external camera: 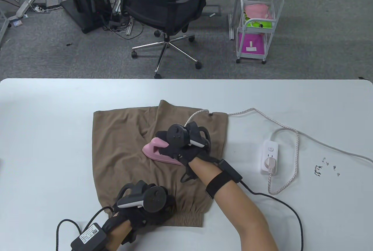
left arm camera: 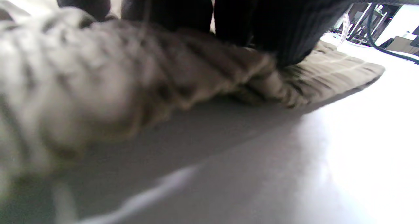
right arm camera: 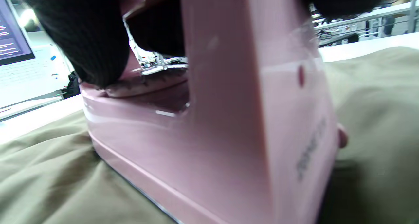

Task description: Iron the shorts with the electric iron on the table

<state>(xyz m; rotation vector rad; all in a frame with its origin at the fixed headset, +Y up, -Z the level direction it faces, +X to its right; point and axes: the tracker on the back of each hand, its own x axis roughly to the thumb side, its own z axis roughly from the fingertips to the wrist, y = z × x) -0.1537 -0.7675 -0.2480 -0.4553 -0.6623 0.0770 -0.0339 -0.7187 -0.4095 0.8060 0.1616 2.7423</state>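
I see the brown shorts lying flat near the middle of the white counter, waistband toward the near edge. My right hand has its grip wrapped around the handle of the pink iron, which sits sole-down on the shorts a little right of their centre, its pointed nose aimed left. In the right wrist view the iron fills the frame, its base flat on the fabric, with dark gloved fingers curled over the handle from above. My left hand rests on the near part of the shorts by the ribbed waistband; in the left wrist view the fingers press down onto the gathered band, but I cannot tell whether that grip is spread flat or pinching cloth. A braided white cord runs from the far edge of the shorts and loops round to a white power strip on the counter to the right, well apart from the shorts, with a plug seated in it.
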